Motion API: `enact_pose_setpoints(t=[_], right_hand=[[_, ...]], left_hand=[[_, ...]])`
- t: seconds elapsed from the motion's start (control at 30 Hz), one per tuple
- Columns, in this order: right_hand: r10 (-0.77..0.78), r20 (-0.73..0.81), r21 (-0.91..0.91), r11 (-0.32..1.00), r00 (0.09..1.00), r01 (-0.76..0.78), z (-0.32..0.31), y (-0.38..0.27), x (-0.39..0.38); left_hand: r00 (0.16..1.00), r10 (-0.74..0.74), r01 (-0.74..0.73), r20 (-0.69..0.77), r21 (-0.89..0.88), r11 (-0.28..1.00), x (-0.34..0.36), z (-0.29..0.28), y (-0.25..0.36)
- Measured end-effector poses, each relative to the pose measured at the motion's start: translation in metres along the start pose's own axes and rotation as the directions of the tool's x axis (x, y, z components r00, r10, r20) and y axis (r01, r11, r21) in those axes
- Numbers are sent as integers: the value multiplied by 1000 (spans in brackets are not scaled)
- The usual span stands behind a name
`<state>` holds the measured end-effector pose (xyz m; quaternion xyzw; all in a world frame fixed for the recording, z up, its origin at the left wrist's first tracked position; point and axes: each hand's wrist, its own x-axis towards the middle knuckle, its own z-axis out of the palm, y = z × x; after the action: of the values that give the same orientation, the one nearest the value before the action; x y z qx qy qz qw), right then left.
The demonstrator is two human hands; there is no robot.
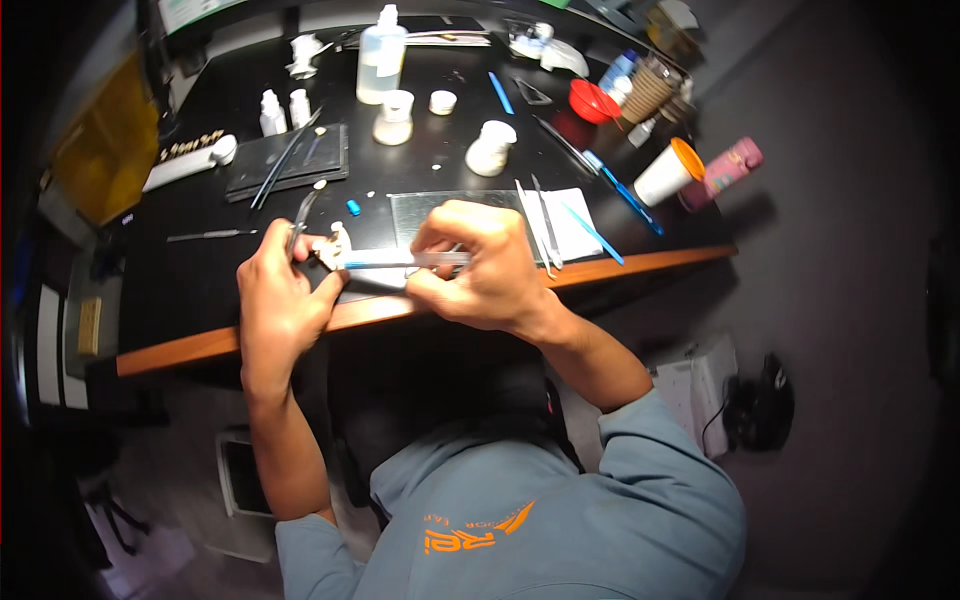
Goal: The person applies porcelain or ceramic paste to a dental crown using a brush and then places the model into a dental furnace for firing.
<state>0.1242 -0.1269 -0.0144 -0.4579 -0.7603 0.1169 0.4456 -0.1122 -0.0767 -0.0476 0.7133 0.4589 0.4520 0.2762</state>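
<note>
The right hand [485, 265] had its fingers pinched round a slender tool with a blue and clear shaft [440, 259], aimed left at a small pale piece [335, 245]. Whether its tip touched the piece was too blurred to tell. The left hand [283, 300] had its fingers curled narrowly round a dark metal tool [302, 217], with the pale piece beside the thumb and forefinger; I could not tell which of these gripped it.

The piece sat close to the wooden edge [380, 309] of the black counter [190, 305], so a loosened left grip or a hard push from the slender tool might have tipped it over. A slip of that shaft could also have jabbed the left thumb.

Beyond the hands lay a small blue object [353, 208] and a glass plate [415, 212], the latter partly behind the right hand; a sideways sweep of the knuckles could have shifted the plate. Farther back, a near jar [490, 150], another jar [393, 120] and a tall bottle [382, 65] stood upright, apt to topple if a reaching arm caught them.
</note>
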Motion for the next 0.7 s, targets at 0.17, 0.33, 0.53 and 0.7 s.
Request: enact_pose_setpoints(t=[0.17, 0.33, 0.53, 0.7], right_hand=[[-31, -33, -129, 991, 999, 27, -16, -3, -4], [-25, -115, -107, 994, 993, 12, -6, -6, -12], [-38, -101, -169, 985, 994, 21, -4, -6, -19], [-65, -133, -180, 983, 989, 40, -9, 1, -26]], left_hand=[[995, -68, 67, 71, 19, 998, 12, 6, 19], [995, -74, 74, 64, 8, 997, 9, 10, 18], [995, -68, 67, 67, 19, 998, 7, 7, 19], [993, -89, 85, 77, 62, 994, 11, 13, 20]])
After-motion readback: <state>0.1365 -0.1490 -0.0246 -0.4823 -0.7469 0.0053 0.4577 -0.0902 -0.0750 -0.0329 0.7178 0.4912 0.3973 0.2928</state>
